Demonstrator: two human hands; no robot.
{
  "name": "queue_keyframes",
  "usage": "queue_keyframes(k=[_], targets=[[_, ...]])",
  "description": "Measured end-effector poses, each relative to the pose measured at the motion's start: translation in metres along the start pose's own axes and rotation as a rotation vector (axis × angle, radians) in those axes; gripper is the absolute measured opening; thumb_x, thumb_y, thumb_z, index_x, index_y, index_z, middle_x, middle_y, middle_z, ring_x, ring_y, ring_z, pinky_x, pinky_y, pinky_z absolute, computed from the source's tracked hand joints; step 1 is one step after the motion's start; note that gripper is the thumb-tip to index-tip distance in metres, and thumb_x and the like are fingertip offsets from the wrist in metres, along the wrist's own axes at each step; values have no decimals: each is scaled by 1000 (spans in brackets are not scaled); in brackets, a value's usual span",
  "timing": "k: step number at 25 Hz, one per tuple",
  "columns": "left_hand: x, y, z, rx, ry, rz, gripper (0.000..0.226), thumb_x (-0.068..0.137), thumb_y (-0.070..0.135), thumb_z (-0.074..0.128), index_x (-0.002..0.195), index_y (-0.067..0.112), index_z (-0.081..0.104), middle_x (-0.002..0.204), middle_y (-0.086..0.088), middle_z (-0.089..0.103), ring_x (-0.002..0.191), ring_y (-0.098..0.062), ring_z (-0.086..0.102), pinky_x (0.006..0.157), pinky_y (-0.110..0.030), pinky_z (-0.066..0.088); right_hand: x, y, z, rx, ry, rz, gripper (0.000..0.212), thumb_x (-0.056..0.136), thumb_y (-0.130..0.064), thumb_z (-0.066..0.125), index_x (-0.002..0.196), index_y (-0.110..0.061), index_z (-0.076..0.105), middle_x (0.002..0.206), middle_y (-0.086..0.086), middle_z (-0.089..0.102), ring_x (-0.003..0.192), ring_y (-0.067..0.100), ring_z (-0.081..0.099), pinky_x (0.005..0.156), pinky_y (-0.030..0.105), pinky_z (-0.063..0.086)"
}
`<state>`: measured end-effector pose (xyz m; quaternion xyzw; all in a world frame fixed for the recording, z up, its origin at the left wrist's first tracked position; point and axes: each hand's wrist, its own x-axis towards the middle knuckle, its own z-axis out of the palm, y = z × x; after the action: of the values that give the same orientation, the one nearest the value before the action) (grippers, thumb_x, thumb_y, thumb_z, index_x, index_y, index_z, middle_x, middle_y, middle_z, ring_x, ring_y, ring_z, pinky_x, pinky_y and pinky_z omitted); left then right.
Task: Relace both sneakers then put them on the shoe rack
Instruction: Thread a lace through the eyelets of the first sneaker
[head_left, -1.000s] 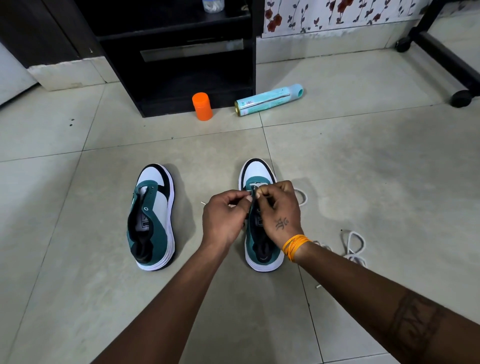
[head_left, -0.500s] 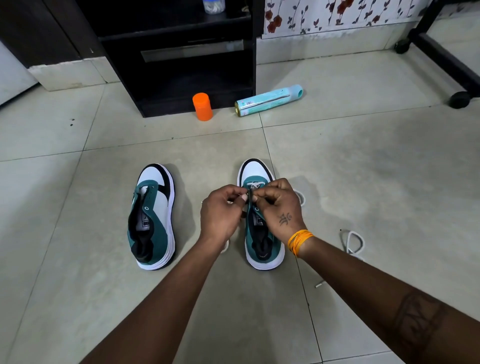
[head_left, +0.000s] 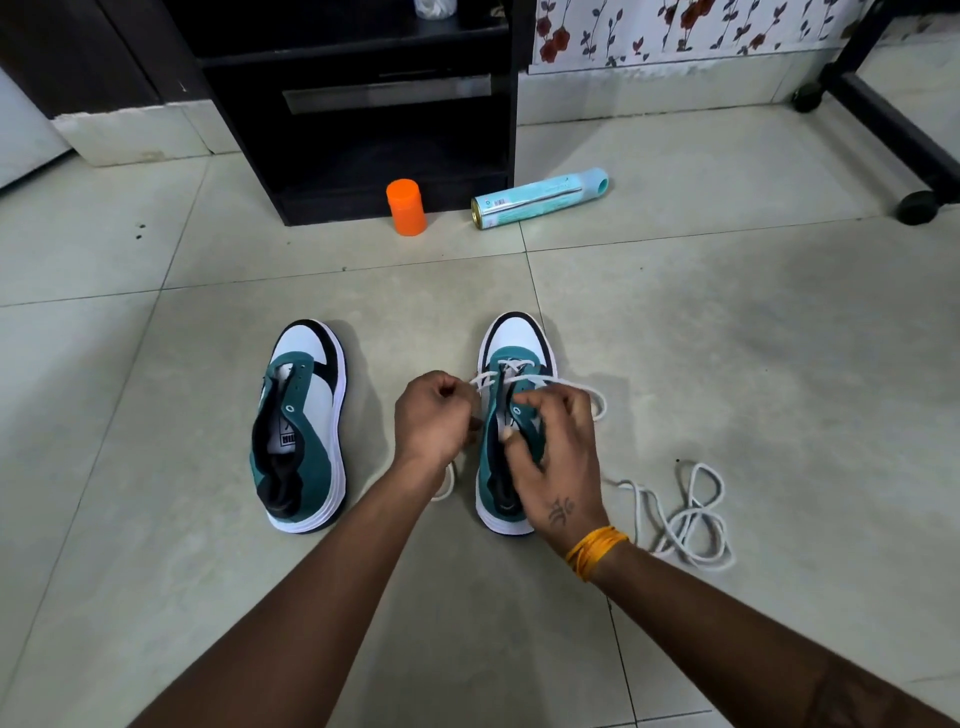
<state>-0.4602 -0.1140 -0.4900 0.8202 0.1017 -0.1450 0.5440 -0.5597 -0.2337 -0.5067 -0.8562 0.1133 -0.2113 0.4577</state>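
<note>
White lace (head_left: 511, 374) runs through the front eyelets of the right-hand sneaker (head_left: 511, 415), and that is where both hands are at work. The left hand (head_left: 434, 421) is curled tight just to the left of the shoe, pinching one end of that lace and drawing it out sideways from the eyelets. The right hand (head_left: 558, 462) lies over the shoe's opening with its fingers bent down onto the tongue and green collar — it looks to be nipping the tongue or the lace between thumb and forefinger, though the fingertips are partly hidden, so I can't say which. More of the same lace loops out past the right hand's knuckles onto the tiles. An orange thread band (head_left: 595, 551) circles the right wrist.

Left of the gripping hands, well apart from them, the other sneaker (head_left: 301, 426) sits flat on the tiled floor (head_left: 727, 338) with bare eyelets, toe pointing the same way. Right of the right wrist, a loose white lace (head_left: 685, 514) lies in a tangle on the tiles. Beyond the hands, past both toes, an orange cap (head_left: 406, 207) stands upright beside a pale blue spray can (head_left: 540, 197) lying on its side — both just in front of a black shelf unit (head_left: 363, 104).
</note>
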Motion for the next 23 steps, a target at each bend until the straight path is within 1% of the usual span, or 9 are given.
queue_keyframes(k=[3,6,9,12,14,16,19,21,23], targets=[[-1,-3,-15,602,-106,26,29,78,37,58,75,9,65,77,-12,73,76,-34,73,70,-39,60,-6,10,0,-32,44,24,22,101,-16,58,122,-19,62,118,-4,51,111,16,55,95,43,50],[-6,-10,-19,1003,-196,62,27,85,31,63,102,11,69,111,-16,72,105,-36,68,75,-32,47,-7,11,-4,-33,10,-11,31,102,-16,54,132,-22,63,123,-5,54,118,15,55,102,37,48],[-15,-8,-14,863,-91,193,20,86,26,60,95,15,73,99,-10,75,97,-35,70,74,-34,52,2,6,-6,-30,-46,-2,36,100,-19,62,135,-26,65,125,-5,54,120,13,55,105,31,46],[-16,1,-11,537,-11,347,20,91,19,58,97,21,77,93,0,78,88,-27,71,75,-36,55,9,6,-7,-75,-87,-34,48,92,-10,51,136,-24,65,131,-3,55,124,16,54,107,33,45],[-17,6,-11,507,3,468,18,94,21,58,95,20,76,89,0,77,84,-27,70,73,-37,54,10,5,-7,-90,-96,-49,53,89,-10,45,137,-23,64,135,-3,55,127,15,53,109,30,44],[-15,6,-14,701,-19,496,21,93,30,56,91,18,72,89,-5,76,84,-32,70,71,-36,53,10,2,-8,-64,-78,-35,51,87,-8,46,131,-23,67,132,-5,57,125,13,55,108,27,44],[-17,4,-22,1261,-234,365,26,95,31,62,112,14,70,114,-14,72,104,-35,70,80,-36,52,10,-4,-9,-2,-36,21,47,85,-2,51,122,-23,71,123,-7,60,118,9,58,105,21,44],[-22,7,-24,1307,-230,377,26,94,29,62,114,14,69,116,-15,71,105,-36,70,80,-36,52,10,-6,-9,22,-18,48,39,91,-4,59,120,-25,72,120,-8,61,116,7,59,103,19,44],[-24,15,-20,1141,-96,458,22,97,33,56,106,18,68,105,-14,73,97,-39,70,73,-37,49,9,-4,-9,17,-11,47,29,97,-12,63,121,-25,72,119,-9,61,114,6,60,101,17,44]])
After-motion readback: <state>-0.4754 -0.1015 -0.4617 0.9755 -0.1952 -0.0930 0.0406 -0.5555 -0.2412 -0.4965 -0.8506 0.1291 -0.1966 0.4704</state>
